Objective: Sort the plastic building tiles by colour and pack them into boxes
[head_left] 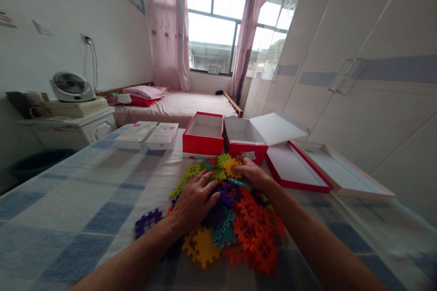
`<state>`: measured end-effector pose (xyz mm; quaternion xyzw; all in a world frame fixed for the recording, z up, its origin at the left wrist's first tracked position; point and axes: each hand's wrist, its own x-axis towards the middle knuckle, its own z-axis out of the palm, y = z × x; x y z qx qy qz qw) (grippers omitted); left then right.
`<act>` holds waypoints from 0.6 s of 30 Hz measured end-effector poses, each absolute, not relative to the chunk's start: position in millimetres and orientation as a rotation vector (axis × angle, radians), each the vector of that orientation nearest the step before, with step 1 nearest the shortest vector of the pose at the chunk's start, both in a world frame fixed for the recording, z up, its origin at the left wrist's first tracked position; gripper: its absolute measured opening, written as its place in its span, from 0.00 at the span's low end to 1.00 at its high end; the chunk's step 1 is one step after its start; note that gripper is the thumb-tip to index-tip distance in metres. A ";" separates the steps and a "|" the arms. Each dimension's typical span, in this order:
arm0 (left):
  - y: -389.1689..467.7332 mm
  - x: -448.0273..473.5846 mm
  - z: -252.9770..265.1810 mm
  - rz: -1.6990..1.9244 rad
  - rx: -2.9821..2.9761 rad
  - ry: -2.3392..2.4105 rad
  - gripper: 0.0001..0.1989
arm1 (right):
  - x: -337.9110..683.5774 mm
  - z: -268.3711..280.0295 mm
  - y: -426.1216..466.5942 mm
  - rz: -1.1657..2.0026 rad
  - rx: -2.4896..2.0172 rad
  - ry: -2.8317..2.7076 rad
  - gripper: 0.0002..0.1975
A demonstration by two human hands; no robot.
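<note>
A heap of plastic interlocking tiles with notched edges lies on the checked cloth, in orange, purple, teal, yellow and green. My left hand rests on the heap's left side with its fingers spread, beside a green tile. At the far right of the heap, my right hand has its fingers closed on a yellow tile. Orange tiles are bunched nearer to me on the right. A yellow tile and a teal tile lie at the near edge. One purple tile sits apart on the left.
Behind the heap stand an open red box and a second red box with its white flap raised. Right of them lie a red-edged lid and a shallow tray. Two white boxes are at the back left.
</note>
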<state>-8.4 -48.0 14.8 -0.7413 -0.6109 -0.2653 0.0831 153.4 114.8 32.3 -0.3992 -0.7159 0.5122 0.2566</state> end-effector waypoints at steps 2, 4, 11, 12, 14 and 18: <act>-48.6 -8.6 15.0 -0.798 -2.213 -1.818 0.17 | 156.2 33.5 112.5 1.440 -0.973 -1.873 0.19; -49.0 -8.9 15.1 -0.793 -2.214 -1.820 0.17 | 161.2 36.2 111.3 1.455 -0.911 -1.797 0.18; -48.2 -9.7 14.1 -0.773 -2.224 -1.821 0.18 | 188.8 44.5 106.9 1.382 -0.873 -1.622 0.15; -48.1 -9.8 13.9 -0.770 -2.227 -1.821 0.18 | 196.1 45.6 103.5 1.395 -0.872 -1.604 0.15; -47.9 -10.5 13.3 -0.760 -2.229 -1.822 0.18 | 216.4 48.1 94.7 1.436 -0.862 -1.574 0.15; -45.8 -12.9 10.8 -0.749 -2.226 -1.805 0.18 | 272.7 50.8 78.4 1.398 -0.962 -1.481 0.14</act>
